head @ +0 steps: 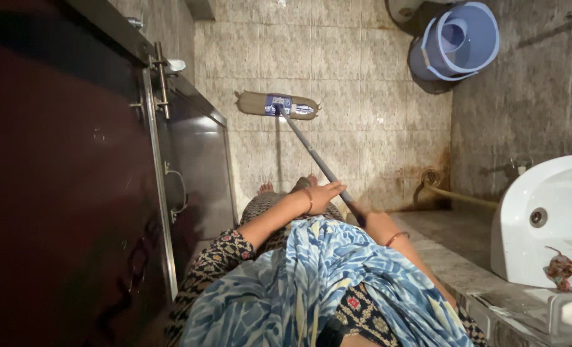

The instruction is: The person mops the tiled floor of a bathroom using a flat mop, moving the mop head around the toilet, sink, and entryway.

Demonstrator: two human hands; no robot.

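Clothing: a blue-and-white patterned scarf (pixel 312 283) hangs nearest the camera, over dark printed sleeves.
Right hand: the right hand (pixel 362 212) is low on the mop handle (pixel 312 154); it is mostly hidden behind the left hand, so I cannot tell how its fingers lie. An orange bangle sits on the wrist.
Left hand: the left hand (pixel 324 195) is wrapped round the handle just above the right, fingers (pixel 335 187) curled and pressed together on the pole.
Feet: bare toes (pixel 267 187) show on the floor (pixel 363 77) just beyond the hands.
Mop: the flat mop head (pixel 278 105) lies on the tiled floor, well ahead of the feet, near the steel door (pixel 199 160).
Sink: a white basin (pixel 549 218) by the floor's right edge.
Bucket: a blue bucket (pixel 456 42) in the far right corner.
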